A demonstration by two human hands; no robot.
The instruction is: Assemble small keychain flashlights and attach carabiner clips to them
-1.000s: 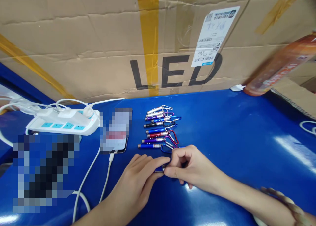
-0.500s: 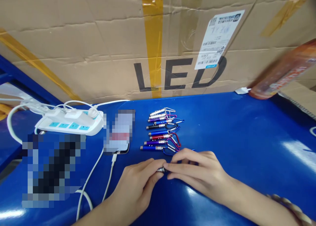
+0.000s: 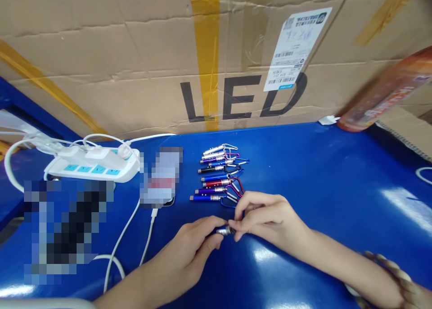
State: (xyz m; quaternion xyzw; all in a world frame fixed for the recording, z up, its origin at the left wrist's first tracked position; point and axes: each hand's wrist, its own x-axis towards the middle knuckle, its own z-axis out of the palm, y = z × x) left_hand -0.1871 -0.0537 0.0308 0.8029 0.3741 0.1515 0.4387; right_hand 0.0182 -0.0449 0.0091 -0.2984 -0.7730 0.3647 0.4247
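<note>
My left hand [image 3: 192, 250] and my right hand [image 3: 266, 221] meet over the blue table [image 3: 320, 187], both pinching one small keychain flashlight [image 3: 225, 231]. Its silver head shows between the fingertips; the rest is hidden by my fingers. Just beyond my hands lies a row of several more small flashlights [image 3: 218, 174] in blue, purple, red, black and silver, each with a carabiner clip at its right end.
A phone [image 3: 160, 178] on a white cable lies left of the row. A white power strip [image 3: 92, 165] with plugs sits further left. A big cardboard box [image 3: 216, 56] marked LED walls the back. An orange cylinder [image 3: 384, 93] leans at the right.
My right hand has shifted its fingers on the small flashlight, and more of the silver head now shows between the two hands. The row of flashlights has not moved.
</note>
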